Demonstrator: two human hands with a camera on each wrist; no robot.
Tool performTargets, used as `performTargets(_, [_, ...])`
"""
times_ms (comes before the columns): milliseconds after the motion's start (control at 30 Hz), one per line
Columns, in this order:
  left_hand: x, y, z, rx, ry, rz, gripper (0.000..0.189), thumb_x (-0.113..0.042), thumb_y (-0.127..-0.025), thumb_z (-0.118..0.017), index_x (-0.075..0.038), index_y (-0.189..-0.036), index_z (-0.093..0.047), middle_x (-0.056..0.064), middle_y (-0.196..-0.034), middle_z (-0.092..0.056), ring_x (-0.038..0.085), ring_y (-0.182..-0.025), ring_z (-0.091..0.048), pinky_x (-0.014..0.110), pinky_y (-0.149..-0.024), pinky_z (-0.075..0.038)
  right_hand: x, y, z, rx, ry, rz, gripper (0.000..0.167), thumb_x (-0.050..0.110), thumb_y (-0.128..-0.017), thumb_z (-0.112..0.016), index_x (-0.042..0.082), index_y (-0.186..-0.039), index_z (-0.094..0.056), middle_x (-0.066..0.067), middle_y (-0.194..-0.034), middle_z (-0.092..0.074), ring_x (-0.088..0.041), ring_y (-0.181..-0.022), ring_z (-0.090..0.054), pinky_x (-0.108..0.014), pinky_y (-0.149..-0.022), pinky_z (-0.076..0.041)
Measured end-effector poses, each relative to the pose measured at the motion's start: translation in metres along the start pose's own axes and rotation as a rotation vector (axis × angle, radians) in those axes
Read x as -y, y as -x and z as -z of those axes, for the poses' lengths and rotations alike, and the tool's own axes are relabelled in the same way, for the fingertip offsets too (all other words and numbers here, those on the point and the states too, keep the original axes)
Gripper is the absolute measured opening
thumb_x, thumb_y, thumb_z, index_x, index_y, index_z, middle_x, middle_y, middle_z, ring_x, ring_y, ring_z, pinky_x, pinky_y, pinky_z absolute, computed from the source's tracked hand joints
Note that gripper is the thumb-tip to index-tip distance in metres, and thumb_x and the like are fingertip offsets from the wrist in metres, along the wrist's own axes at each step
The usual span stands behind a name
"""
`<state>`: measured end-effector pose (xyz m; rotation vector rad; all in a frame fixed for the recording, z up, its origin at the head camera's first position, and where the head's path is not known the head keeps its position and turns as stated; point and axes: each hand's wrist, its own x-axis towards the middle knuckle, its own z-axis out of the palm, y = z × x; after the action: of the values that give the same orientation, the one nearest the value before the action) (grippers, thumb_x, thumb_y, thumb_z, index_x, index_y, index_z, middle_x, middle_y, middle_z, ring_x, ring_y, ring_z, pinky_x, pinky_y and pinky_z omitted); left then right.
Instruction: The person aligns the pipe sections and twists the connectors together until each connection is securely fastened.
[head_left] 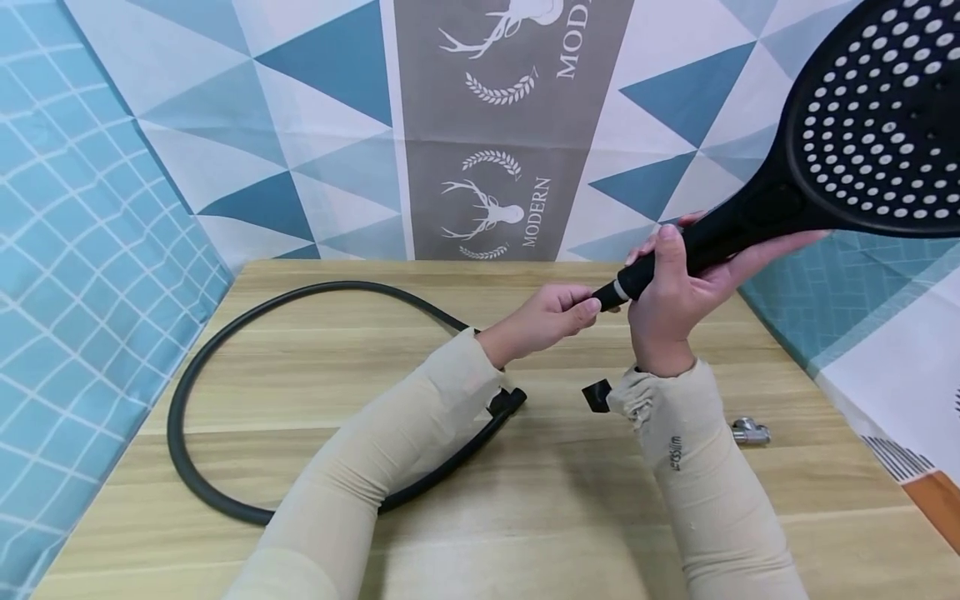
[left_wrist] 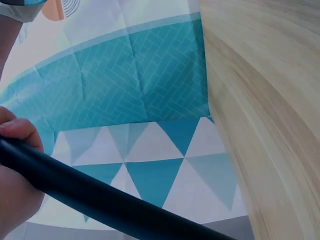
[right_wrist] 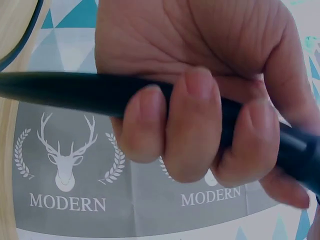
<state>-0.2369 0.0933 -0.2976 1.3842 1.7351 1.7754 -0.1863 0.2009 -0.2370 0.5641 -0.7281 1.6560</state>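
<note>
- Head view: a wooden table (head_left: 525,533) is backed by patterned cloth (head_left: 341,158) in blue and white triangles, with a grey stripe of deer heads and the word MODERN; blue gridded cloth (head_left: 82,250) covers the left side.
- A black hose (head_left: 177,417) lies in a wide loop on the table. The left sleeve (head_left: 382,454) crosses over it and hides part of the loop; one hose end shows just past that sleeve.
- Beside the right sleeve (head_left: 701,483) lies a silver fitting (head_left: 750,432), partly covered by it. A small black block (head_left: 597,396) sits at the right cuff.
- A black shower head (head_left: 877,117), its face dotted with white nozzles, is held above the table at the upper right, cut off by the picture's edge.
- The right hand (head_left: 667,308) wraps its fingers round the handle (head_left: 731,229), thumb along the near side.
- The left hand (head_left: 546,317) pinches the black tube at the handle's lower end, next to a silver band (head_left: 621,290); whether tube and handle are fully joined cannot be told.
- Left wrist view: a hand at the left edge grips a black tube; which hand is unclear.
</note>
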Motion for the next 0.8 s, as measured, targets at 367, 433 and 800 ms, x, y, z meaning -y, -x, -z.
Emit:
performTargets(367, [-0.005, 0.008, 0.008, 0.094, 0.180, 0.056, 0.025, 0.006, -0.102, -0.028, 0.022, -0.099, -0.047, 0.001, -0.064, -0.040, 0.009, -0.054, -0.032, 0.022, -0.055, -0.026, -0.001, 0.009, -0.007, 0.081, -0.117, 0.014, 0.116, -0.022, -0.076, -0.049, 0.023, -0.140, 0.037, -0.026, -0.085, -0.045, -0.030, -0.053, -0.044, -0.033, -0.049, -0.048])
performTargets(433, [-0.006, 0.008, 0.009, 0.087, 0.183, 0.049, 0.025, 0.006, -0.101, -0.029, 0.023, -0.100, -0.046, 0.001, -0.064, -0.041, 0.009, -0.054, -0.033, 0.022, -0.054, -0.026, 0.000, 0.010, -0.009, 0.095, -0.121, 0.020, 0.117, -0.022, -0.075, -0.049, 0.023, -0.139, 0.038, -0.025, -0.094, -0.048, -0.030, -0.053, -0.043, -0.033, -0.050, -0.047])
performTargets(800, [-0.004, 0.003, -0.001, -0.056, 0.016, -0.047, 0.021, 0.005, -0.098, -0.045, 0.013, -0.080, -0.052, 0.005, -0.063, -0.043, 0.012, -0.053, -0.032, 0.024, -0.054, -0.027, 0.005, 0.009, -0.009, -0.024, -0.052, 0.113, 0.115, -0.020, -0.077, -0.050, 0.019, -0.139, 0.038, -0.014, -0.150, -0.029, -0.031, -0.053, -0.041, -0.033, -0.048, -0.047])
